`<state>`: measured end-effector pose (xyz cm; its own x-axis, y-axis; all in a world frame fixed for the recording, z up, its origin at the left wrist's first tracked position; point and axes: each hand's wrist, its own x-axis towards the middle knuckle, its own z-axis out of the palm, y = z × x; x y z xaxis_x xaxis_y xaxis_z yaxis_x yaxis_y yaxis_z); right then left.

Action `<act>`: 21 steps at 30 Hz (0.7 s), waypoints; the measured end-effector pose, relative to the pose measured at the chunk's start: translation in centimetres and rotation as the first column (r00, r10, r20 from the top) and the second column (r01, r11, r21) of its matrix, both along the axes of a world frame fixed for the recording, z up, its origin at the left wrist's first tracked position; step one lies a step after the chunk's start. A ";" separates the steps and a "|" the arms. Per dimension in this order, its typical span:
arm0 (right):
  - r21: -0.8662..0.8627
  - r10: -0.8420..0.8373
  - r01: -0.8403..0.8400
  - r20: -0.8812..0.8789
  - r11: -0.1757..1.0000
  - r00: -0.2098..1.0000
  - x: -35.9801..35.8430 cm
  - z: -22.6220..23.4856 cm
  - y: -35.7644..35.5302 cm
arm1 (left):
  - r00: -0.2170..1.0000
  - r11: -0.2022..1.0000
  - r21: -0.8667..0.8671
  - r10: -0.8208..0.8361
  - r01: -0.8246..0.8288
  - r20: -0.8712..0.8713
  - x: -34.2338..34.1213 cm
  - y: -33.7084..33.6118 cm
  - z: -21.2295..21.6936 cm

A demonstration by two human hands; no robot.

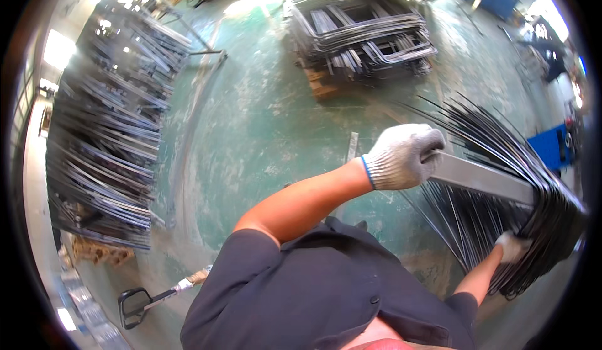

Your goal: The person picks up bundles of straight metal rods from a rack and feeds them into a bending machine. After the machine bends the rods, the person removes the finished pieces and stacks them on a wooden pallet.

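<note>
My left hand, in a white knit glove with a blue cuff edge, is closed at the end of a grey square metal bar. The bar runs right into a dense bundle of thin, dark bent metal rods, which hang over it and fan out on both sides. Lower right, my right hand, also gloved, reaches in against the hanging rods. Its fingers are blurred and partly hidden there, so its grip does not show.
A stack of bent metal frames sits on a wooden pallet ahead. Long racked metal pieces fill the left side. A black-handled pallet jack stands lower left. A blue bin is beyond the rods.
</note>
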<state>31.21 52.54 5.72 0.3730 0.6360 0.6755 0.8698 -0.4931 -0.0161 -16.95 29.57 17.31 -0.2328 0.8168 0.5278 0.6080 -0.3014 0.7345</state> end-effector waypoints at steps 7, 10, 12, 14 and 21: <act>-0.639 -0.189 -0.090 -0.354 0.764 0.916 -7.9 -18.4 -16.4 | 0.994 0.922 -0.387 0.065 -0.028 0.083 -11.1 -8.0 -10.7; -0.796 -0.157 -0.495 -0.570 0.349 0.806 -16.1 -24.7 -23.5 | 0.989 0.749 -0.661 0.061 0.044 0.135 -16.5 -14.0 -13.7; -0.697 -0.073 -0.707 -0.716 0.115 0.694 -23.5 -26.8 -25.7 | 0.993 0.684 -0.729 0.100 -0.027 0.057 -19.9 -17.7 -15.7; -0.615 -0.066 -0.788 -0.786 -0.009 0.614 -29.7 -27.0 -27.3 | 0.977 0.605 -0.794 0.199 -0.063 0.073 -22.9 -19.6 -15.0; -0.633 0.023 -0.756 -0.769 -0.166 0.639 -39.2 -26.9 -22.9 | 0.882 0.653 -0.734 0.440 -0.188 0.166 -28.3 -21.4 -18.4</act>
<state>-7.99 29.68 -21.14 -0.3386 0.5690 -0.7494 0.9308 0.0861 -0.3551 -45.25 8.15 -1.05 -0.5865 0.7560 -0.2907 0.2761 0.5240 0.8057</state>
